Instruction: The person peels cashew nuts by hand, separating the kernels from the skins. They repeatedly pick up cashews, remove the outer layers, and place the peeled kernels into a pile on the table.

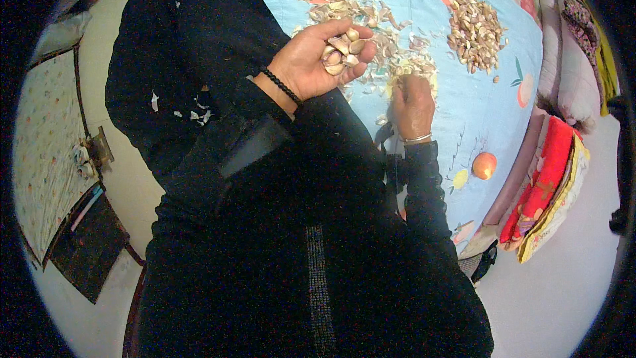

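My left hand (315, 62), with a black beaded bracelet at its wrist, is palm up and cups several unpeeled garlic cloves (343, 52). To its right, my right hand (413, 104) wears a light metal bangle and reaches down into a scattered heap of garlic skins (412, 63). Its fingertips are curled and partly hidden, so whether they pinch anything cannot be told. Farther right lies a pile of loose garlic cloves (476, 35) on the blue printed bed cloth (462, 109).
A round orange-red fruit or ball (484, 165) rests on the cloth at the right. Folded red and yellow textiles (539, 184) lie by the cloth's right edge. Bits of garlic skin (201, 114) cling to the black clothing. A fabric-covered panel (54, 159) stands at the far left.
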### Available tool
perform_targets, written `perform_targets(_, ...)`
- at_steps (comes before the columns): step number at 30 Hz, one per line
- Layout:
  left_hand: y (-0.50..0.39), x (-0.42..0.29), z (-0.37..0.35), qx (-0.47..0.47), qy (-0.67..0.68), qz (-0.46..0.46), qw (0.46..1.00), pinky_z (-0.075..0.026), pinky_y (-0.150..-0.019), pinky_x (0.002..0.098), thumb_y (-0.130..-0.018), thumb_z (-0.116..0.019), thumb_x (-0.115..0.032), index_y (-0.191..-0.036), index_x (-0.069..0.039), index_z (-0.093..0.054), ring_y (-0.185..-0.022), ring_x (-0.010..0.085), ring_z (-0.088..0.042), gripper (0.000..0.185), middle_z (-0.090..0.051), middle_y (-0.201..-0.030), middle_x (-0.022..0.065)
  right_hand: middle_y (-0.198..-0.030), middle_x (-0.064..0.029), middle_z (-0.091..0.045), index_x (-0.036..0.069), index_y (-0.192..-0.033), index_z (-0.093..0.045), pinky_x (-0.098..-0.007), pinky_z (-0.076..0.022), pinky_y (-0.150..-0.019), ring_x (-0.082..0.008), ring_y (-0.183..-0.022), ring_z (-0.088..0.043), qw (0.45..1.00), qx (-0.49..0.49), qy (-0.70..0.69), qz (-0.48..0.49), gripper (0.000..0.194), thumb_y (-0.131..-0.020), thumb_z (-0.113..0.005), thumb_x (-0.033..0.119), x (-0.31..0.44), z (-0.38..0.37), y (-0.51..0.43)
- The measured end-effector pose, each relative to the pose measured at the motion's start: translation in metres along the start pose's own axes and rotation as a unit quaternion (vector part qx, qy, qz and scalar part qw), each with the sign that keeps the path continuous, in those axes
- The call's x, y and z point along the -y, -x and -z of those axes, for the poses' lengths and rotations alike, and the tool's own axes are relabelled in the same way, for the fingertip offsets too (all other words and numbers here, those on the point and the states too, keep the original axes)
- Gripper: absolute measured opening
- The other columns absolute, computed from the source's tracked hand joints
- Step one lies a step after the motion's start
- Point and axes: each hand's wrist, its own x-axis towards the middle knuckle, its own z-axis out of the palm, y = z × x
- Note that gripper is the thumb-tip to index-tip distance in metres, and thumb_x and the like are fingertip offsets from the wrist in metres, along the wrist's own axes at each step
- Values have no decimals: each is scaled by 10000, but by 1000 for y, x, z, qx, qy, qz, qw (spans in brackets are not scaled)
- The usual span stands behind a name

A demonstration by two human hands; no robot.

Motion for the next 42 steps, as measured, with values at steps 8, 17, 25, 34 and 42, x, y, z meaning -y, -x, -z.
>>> perform_targets(8, -2, 0, 0, 12, -21, 6, 1000, -512, -612, 276, -932, -460, -288, -1099, 29, -537, -767, 174, -581, 367, -599, -941, 112, -735, 1, -581, 24, -957, -613, -190, -374, -465, -52, -542, -478, 910, 67, -373, -171, 146, -854, -579, 121, 5, 25, -13)
perform_targets(17, -1, 2, -5, -32, -70, -17, 997, -518, -622, 267, -939, -444, -310, -1046, 8, -560, -754, 149, -593, 354, -600, -866, 77, -831, -47, -601, -11, -1094, -564, -188, -446, -568, -77, -635, -557, 828, 121, -520, -170, 249, -851, -543, 43, 31, 47, -20)
perform_targets(25, -1, 2, -5, -15, -52, 4, 999, -528, -638, 288, -945, -432, -294, -1027, 7, -562, -756, 161, -605, 338, -604, -865, 81, -768, -35, -604, 3, -1003, -575, -178, -386, -467, -53, -533, -483, 740, 127, -621, -224, 206, -817, -624, 78, 38, 48, -26)
perform_targets(34, -5, 8, -2, 6, -26, -8, 1000, -529, -639, 330, -956, -389, -282, -1021, 14, -564, -732, 183, -605, 350, -600, -827, 90, -782, -1, -612, 9, -982, -594, -143, -300, -439, -13, -534, -422, 756, 138, -625, -136, 164, -851, -590, 107, 93, 51, -53)
perform_targets(42, -6, 5, 5, 25, -17, -10, 999, -530, -610, 305, -943, -439, -279, -1062, 34, -551, -800, 202, -610, 353, -610, -922, 123, -762, -45, -621, 28, -928, -617, -219, -397, -482, -83, -555, -512, 803, 134, -541, -208, 142, -838, -610, 138, 43, 53, -38)
